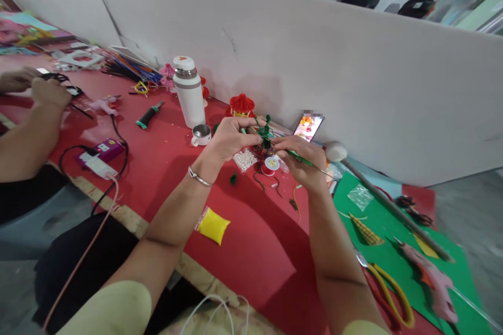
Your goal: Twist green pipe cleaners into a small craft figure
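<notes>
My left hand (230,138), with a silver bangle at the wrist, closes its fingers on a dark green fuzzy pipe-cleaner piece (267,128). In my right hand (306,162) is a thin green-handled tool (301,158); its working end points at the green piece, and its exact kind is too small to tell. Just below the fingers sits a dark, colourfully striped round object (264,151), partly hidden. Close by lie a bag of white beads (245,160), a spool of red thread (270,166) and a small green scrap (233,179).
A white thermos (189,94) and its cup (201,135) stand at left, near a red fuzzy ornament (241,105). A lit phone (308,128) leans behind. Yellow-handled scissors (389,293) and a pink glue gun (430,282) lie right. Another person's hands (49,91) work at far left.
</notes>
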A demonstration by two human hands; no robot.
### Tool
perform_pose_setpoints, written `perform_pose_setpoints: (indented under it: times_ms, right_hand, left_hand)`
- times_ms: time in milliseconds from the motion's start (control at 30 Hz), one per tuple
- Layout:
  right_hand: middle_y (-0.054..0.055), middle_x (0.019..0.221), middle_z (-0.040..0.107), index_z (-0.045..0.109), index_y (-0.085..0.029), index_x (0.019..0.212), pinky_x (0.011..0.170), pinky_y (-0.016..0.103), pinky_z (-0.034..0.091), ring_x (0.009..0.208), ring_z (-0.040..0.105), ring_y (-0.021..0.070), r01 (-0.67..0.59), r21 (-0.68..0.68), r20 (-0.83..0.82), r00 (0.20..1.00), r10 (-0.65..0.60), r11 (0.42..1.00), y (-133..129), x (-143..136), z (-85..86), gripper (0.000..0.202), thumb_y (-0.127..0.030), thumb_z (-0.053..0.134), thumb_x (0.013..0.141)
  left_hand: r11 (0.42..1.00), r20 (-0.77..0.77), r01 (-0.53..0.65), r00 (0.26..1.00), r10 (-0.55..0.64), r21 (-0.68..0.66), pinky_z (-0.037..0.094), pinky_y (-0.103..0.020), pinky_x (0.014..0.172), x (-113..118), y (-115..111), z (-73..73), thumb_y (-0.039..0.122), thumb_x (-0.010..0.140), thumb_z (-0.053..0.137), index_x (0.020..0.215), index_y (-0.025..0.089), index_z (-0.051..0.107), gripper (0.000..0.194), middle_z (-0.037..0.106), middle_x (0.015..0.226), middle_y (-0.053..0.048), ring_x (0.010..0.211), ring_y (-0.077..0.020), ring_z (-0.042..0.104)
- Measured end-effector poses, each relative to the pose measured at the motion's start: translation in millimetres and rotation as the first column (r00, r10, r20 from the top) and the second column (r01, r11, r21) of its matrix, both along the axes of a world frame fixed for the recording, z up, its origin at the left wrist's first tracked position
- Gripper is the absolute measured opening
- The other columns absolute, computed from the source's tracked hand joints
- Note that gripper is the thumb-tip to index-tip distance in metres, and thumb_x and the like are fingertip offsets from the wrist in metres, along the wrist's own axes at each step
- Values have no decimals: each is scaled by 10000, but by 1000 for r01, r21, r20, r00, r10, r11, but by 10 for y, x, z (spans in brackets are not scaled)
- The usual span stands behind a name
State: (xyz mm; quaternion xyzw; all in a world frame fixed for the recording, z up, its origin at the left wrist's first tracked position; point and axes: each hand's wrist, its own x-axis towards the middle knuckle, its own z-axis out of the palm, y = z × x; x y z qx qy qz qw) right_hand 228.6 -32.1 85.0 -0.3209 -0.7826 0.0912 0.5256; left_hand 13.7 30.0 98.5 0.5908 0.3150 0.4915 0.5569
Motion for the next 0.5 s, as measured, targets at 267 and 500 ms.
perform_pose_setpoints:
  times_ms: [267,500]
  right_hand:
    - [18,1028,862,814,-289,945,862,400,682,930,823,221,-180,-282,-360,930,71,942,16,98,-139,133,-417,782,952]
    - [36,989,833,814,-294,926,908,430,654,984,790,238,-112,-177,-422,906,27,978,120,-75,-229,261,-554,796,909]
  left_hand:
    - [990,48,130,991,-128,-53,245,-251,474,-18,-28,29,162,608,834,896,195,876,293,625,621,20,492,-56,397]
    - [985,100,162,983,-156,-65,236,-244,447,105,-98,15,192,636,839,916,180,870,282,630,594,22,464,-48,368]
